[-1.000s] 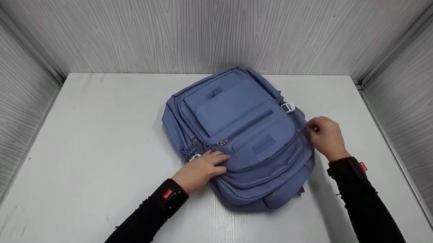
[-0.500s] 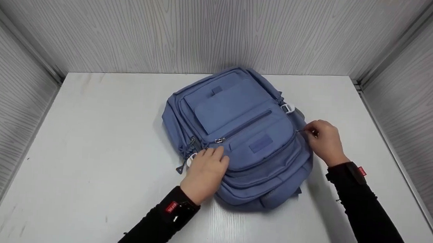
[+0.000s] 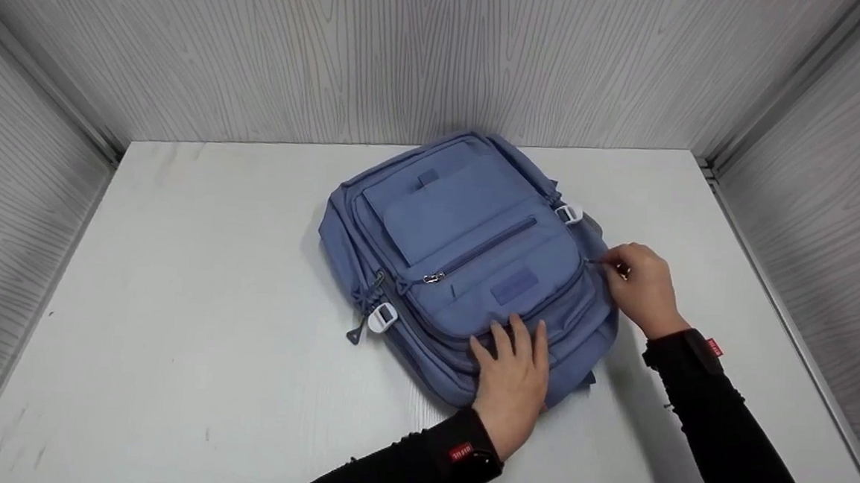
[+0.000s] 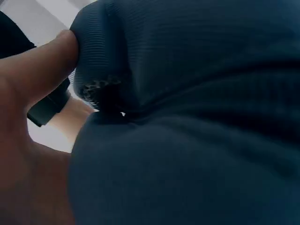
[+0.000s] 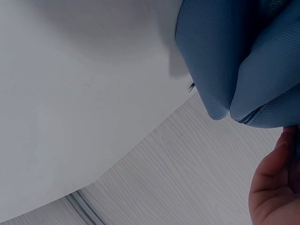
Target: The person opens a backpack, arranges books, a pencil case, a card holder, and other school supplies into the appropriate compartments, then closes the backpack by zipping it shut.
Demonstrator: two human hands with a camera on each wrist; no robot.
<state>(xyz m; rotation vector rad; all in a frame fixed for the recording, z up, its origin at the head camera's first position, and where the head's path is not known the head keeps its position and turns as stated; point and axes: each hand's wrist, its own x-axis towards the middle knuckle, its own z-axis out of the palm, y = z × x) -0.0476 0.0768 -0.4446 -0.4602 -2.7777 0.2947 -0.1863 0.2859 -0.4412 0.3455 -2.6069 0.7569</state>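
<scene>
Backpack (image 3: 466, 266) lies under left hand (image 3: 515, 377), beside right hand (image 3: 640, 288).

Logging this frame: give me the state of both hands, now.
Left hand: open, fingers flat, pressing on the blue backpack.
Right hand: closed, pinching a small zipper pull at the backpack's side.

The backpack (image 3: 466, 266) is laid at the centre of the table (image 3: 171, 315). The left hand (image 3: 514, 385) is placed at its 6 o'clock edge, the right hand (image 3: 640, 288) at 3 o'clock.
</scene>
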